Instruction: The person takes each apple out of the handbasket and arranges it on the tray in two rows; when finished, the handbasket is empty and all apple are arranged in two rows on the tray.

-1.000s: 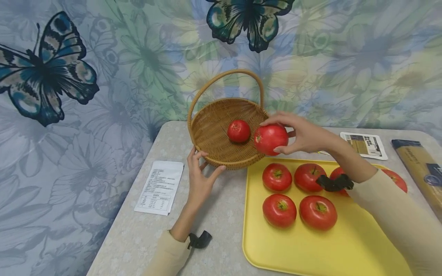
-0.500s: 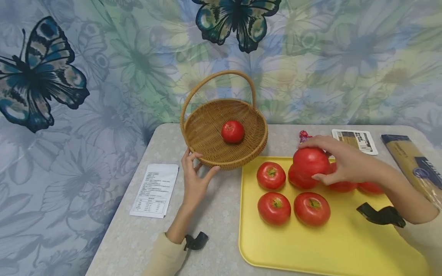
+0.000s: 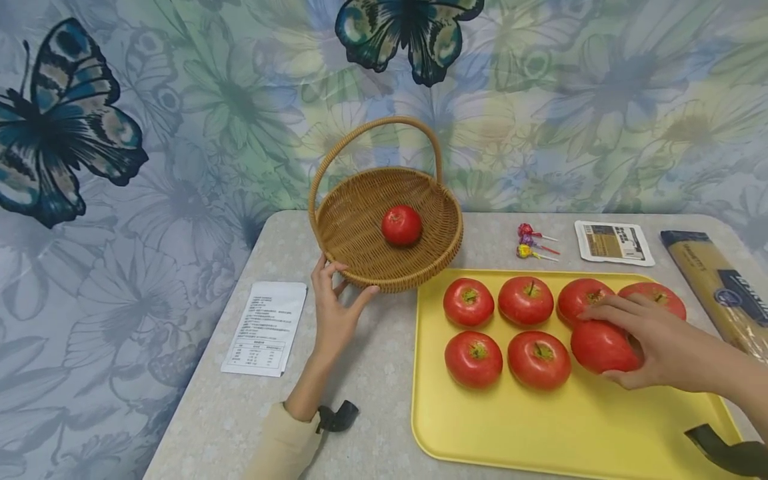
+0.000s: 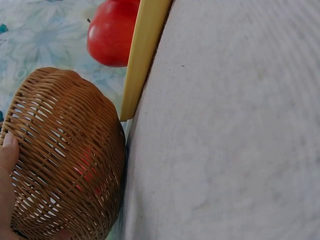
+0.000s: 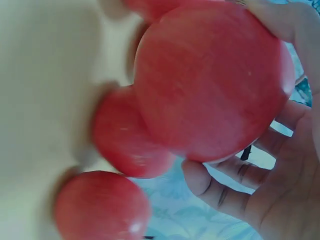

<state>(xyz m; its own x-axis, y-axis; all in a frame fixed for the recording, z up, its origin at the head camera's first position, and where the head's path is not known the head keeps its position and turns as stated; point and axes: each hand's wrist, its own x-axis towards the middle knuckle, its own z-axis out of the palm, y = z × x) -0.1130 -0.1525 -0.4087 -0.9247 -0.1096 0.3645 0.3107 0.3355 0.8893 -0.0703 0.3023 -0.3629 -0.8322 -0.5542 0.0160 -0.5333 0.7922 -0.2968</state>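
Observation:
In the head view my right hand (image 3: 666, 340) holds a red apple (image 3: 603, 348) low over the yellow tray (image 3: 510, 427), thumb on the near side and fingers over the top. The right wrist view shows this apple (image 5: 215, 80) large, the fingers curled behind it. Several other red apples (image 3: 539, 360) sit in two rows on the tray. My left hand (image 3: 337, 320) grips the near left rim of a wicker basket (image 3: 360, 220), which is tilted toward me. One red apple (image 3: 401, 225) lies inside; it shows through the weave of the basket (image 4: 65, 150) in the left wrist view.
A white printed packet (image 3: 264, 328) lies left of the basket. Behind the tray are several lollipops (image 3: 528, 241) and a flat food pack (image 3: 615, 243). A long spaghetti bag (image 3: 720, 287) lies at the right. A patterned cloth (image 3: 240, 133) hangs behind the table.
My right hand has carried the apple from beside the basket rightward and down to the tray's front row. The left hand still grips the basket; the view has shifted slightly.

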